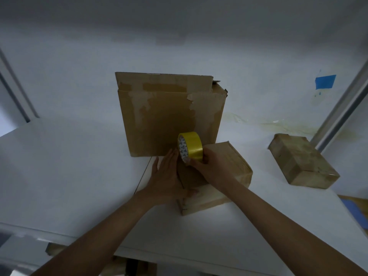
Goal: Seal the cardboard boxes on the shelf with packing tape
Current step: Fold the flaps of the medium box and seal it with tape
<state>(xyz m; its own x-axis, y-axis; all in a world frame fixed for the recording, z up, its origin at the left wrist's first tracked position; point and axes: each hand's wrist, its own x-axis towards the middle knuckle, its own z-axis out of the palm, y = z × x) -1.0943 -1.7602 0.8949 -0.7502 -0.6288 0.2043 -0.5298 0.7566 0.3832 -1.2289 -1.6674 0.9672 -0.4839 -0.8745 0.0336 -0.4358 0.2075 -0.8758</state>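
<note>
The right hand (211,166) grips the yellow tape roll (190,146) atop the small box (235,168), while the flat-fingered left hand (167,176) presses its nine-o'clock side.

Right hand (214,167) gripping the yellow tape roll (190,146) over the small box (229,176), left hand (166,179) flat against its left side, big box (171,114) behind, another box (302,161) right, white shelf (69,166)

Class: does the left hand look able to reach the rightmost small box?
Probably not directly: the right hand, gripping the tape roll, and its forearm cross between the left hand and small box.
</note>
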